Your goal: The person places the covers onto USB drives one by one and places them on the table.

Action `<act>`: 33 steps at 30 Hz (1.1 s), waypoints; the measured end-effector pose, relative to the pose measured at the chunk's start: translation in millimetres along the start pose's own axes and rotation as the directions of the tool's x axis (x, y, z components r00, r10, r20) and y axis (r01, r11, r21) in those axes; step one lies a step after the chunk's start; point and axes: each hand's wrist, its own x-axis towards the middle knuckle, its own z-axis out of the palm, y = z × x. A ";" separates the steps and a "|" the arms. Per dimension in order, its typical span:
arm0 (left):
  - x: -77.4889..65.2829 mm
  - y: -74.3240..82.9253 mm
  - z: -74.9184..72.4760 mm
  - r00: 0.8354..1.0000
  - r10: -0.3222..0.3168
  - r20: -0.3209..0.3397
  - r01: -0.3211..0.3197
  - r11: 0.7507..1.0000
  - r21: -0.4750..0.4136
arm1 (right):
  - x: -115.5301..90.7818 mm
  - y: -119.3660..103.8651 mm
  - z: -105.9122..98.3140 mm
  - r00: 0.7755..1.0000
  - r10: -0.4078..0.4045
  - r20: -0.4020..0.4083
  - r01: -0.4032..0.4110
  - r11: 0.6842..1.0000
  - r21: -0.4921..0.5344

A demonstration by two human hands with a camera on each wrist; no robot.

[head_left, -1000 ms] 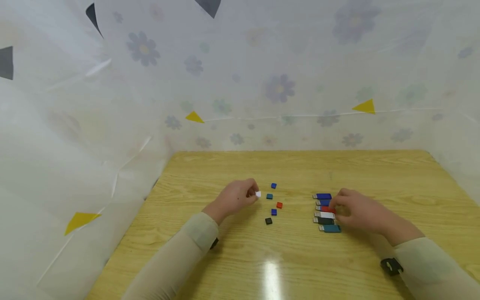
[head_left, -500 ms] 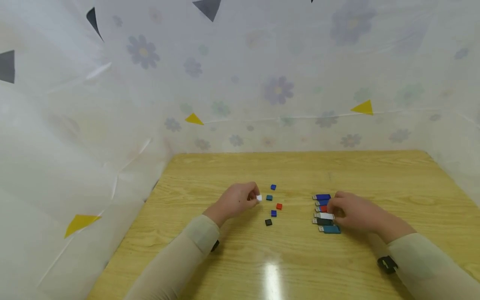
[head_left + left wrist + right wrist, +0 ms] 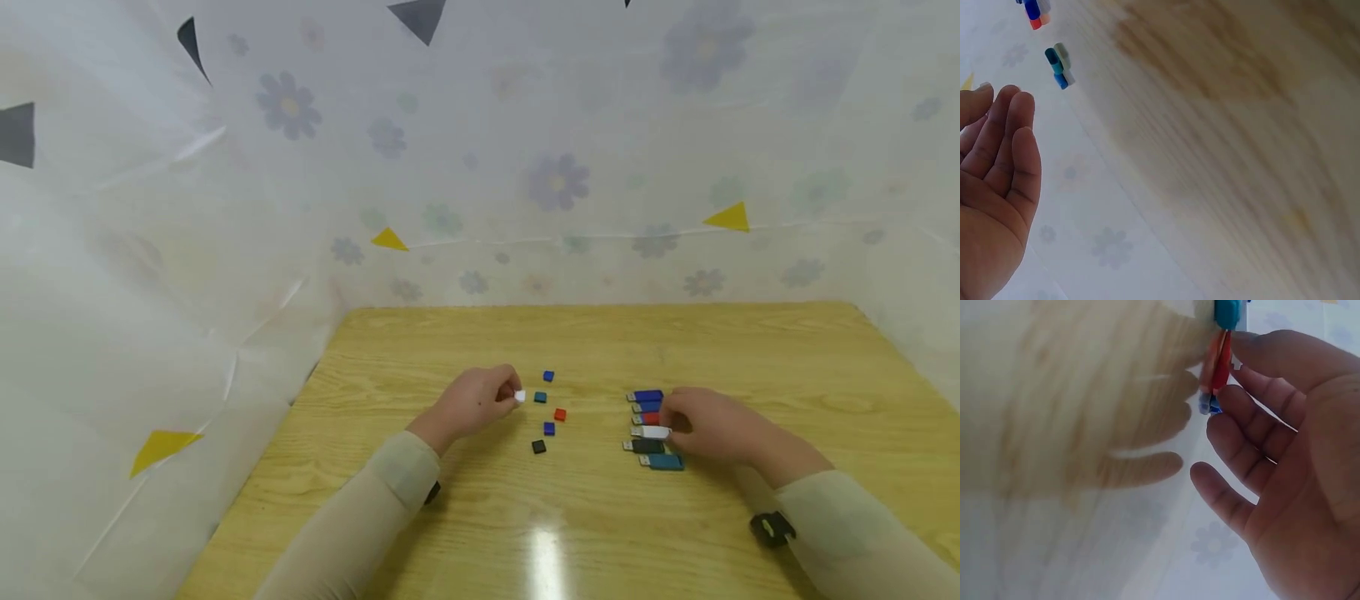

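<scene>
My left hand [image 3: 475, 401] pinches a small white cap [image 3: 520, 397] between thumb and fingertips, left of several loose caps. The left wrist view shows this hand [image 3: 999, 181] from the palm side, with the cap hidden. My right hand [image 3: 716, 425] pinches the right end of a white USB stick [image 3: 649, 432], its metal plug pointing left. That stick lies in a column between a red stick [image 3: 649, 419] and a black stick [image 3: 647, 447]. In the right wrist view, thumb and forefinger of the right hand [image 3: 1279, 437] come together behind the red stick [image 3: 1222, 362].
Loose caps lie mid-table: blue [image 3: 549, 377], teal [image 3: 540, 397], red [image 3: 560, 415], another blue [image 3: 550, 429] and black [image 3: 539, 447]. Two blue sticks [image 3: 647, 396] top the column; a teal stick [image 3: 664, 462] is nearest. A flowered plastic sheet [image 3: 480, 167] hangs behind the table.
My right hand has moved slightly left and down to the white stick, away from the red one. The black stick has slid slightly left. The left hand keeps its pinch on the white cap.
</scene>
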 end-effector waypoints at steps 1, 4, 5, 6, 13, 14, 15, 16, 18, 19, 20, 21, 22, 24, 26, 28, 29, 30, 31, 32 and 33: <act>0.3 0.3 0.4 1.000 -0.003 0.000 0.003 1.000 0.000 | -0.8 0.5 0.3 1.000 0.003 -0.005 -0.003 1.000 0.009; 0.5 0.9 1.9 1.000 -0.010 0.002 0.010 1.000 -0.005 | -3.3 1.1 1.1 1.000 0.016 -0.025 -0.015 0.999 0.037; 0.3 0.9 2.3 1.000 -0.012 0.002 0.012 1.000 -0.005 | -4.0 0.8 1.2 0.999 0.017 -0.032 -0.016 0.999 0.044; 0.1 1.0 2.7 1.000 -0.012 0.002 0.012 1.000 -0.007 | -4.6 0.3 1.1 0.999 0.027 -0.039 -0.025 0.998 0.053; 0.9 3.9 3.6 1.000 0.005 -0.027 -0.004 1.000 0.020 | -4.0 -10.3 -3.5 0.994 0.050 -0.099 -0.039 0.993 0.113; 1.2 4.9 3.5 1.000 0.004 -0.030 -0.004 1.000 0.023 | -3.1 -12.0 -4.2 0.993 0.051 -0.108 -0.037 0.991 0.126; 1.5 6.1 3.4 0.999 0.004 -0.033 -0.003 1.000 0.025 | -1.9 -13.6 -4.6 0.992 0.053 -0.115 -0.036 0.990 0.138; 1.7 7.3 3.4 0.999 0.003 -0.036 -0.002 1.000 0.027 | -0.5 -15.2 -4.7 0.991 0.057 -0.123 -0.039 0.988 0.149; 1.7 10.1 3.4 0.999 -0.004 -0.041 0.005 1.000 0.023 | 2.7 -17.8 -4.4 0.988 0.061 -0.140 -0.037 0.984 0.172; 1.6 11.7 3.3 0.999 -0.005 -0.042 0.006 1.000 0.021 | 4.2 -18.5 -4.0 0.987 0.065 -0.147 -0.038 0.983 0.179; 1.7 13.3 3.3 0.999 -0.004 -0.044 0.005 1.000 0.018 | 5.7 -18.9 -3.6 0.986 0.061 -0.155 -0.033 0.983 0.180; 1.8 14.9 3.5 0.999 -0.002 -0.045 0.003 1.000 0.014 | 7.1 -19.3 -3.2 0.985 0.055 -0.161 -0.026 0.984 0.177; 1.7 16.4 3.5 0.999 0.001 -0.045 -0.001 1.000 0.011 | 8.5 -19.8 -3.0 0.985 0.048 -0.166 -0.020 0.985 0.171; 1.6 19.4 3.4 0.999 0.010 -0.044 -0.009 1.000 0.008 | 10.7 -20.8 -2.9 0.986 0.038 -0.163 -0.011 0.986 0.164; 1.4 21.5 3.6 0.999 0.015 -0.044 -0.015 1.000 0.012 | 12.9 -21.8 -3.0 0.988 0.032 -0.151 -0.009 0.988 0.153; 0.9 22.5 3.9 0.999 0.014 -0.044 -0.013 1.000 0.017 | 15.7 -22.7 -2.7 0.992 0.012 -0.122 0.005 0.990 0.139; 0.7 22.6 3.9 0.999 0.012 -0.044 -0.011 1.000 0.022 | 17.5 -23.2 -2.2 0.995 -0.003 -0.104 0.016 0.992 0.122; 0.5 22.4 4.0 0.999 0.011 -0.044 -0.010 1.000 0.027 | 19.4 -23.7 -1.4 0.996 -0.020 -0.086 0.028 0.994 0.103; 0.3 21.9 3.9 0.999 0.010 -0.043 -0.009 1.000 0.030 | 21.4 -24.3 -0.4 0.997 -0.032 -0.068 0.038 0.996 0.078; 0.1 21.4 3.8 0.999 0.009 -0.042 -0.007 0.999 0.031 | 23.6 -24.9 0.8 0.998 -0.047 -0.049 0.050 0.997 0.052; 0.3 21.2 3.9 0.999 0.008 -0.041 -0.007 0.999 0.032 | 25.6 -25.4 1.5 0.997 -0.068 -0.031 0.069 0.997 0.024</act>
